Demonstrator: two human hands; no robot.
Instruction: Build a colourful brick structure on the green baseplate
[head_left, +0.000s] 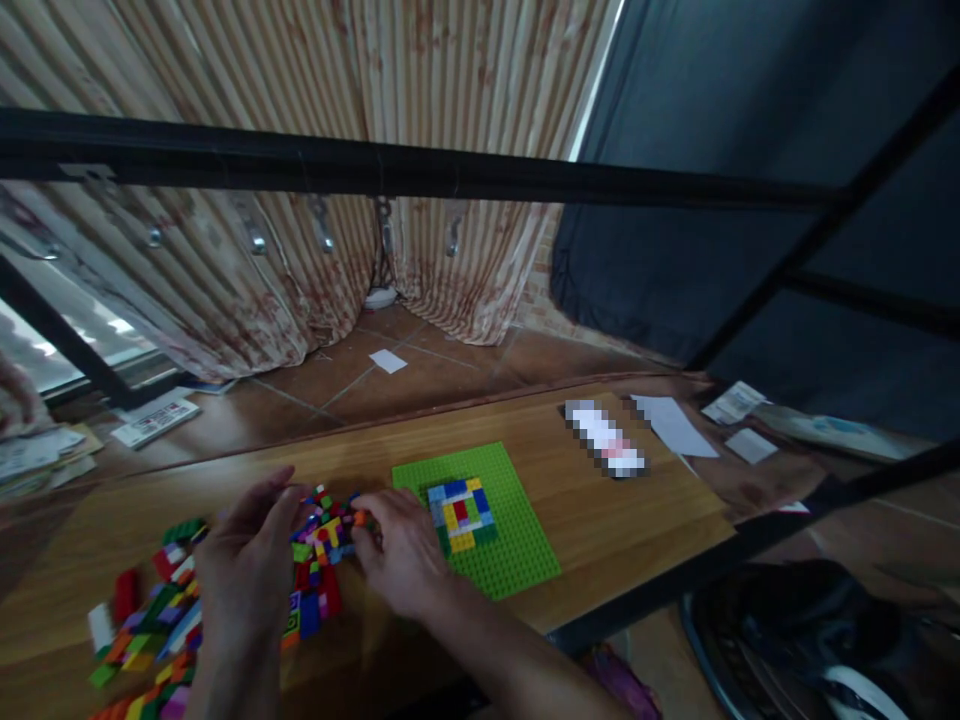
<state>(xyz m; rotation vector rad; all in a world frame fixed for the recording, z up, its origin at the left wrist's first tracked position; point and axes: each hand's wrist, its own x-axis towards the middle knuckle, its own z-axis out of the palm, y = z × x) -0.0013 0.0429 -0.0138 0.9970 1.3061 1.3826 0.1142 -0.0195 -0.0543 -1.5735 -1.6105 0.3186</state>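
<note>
My left hand is over the left part of a heap of small coloured building bricks. Its thumb and fingers are loosely bent and apart, with no brick plainly visible in them. My right hand reaches into the heap's right side, thumb and forefinger apart; an orange brick shows near their tips. Beside this hand lies a green studded baseplate. On it sits a roughly square brick build in blue, yellow, white and green, with red near its middle. My right hand partly covers the plate's left edge.
More loose bricks spread over the wooden table at the left. A blurred-out flat object and a white paper lie at the right. A dark metal bar crosses above, before striped curtains.
</note>
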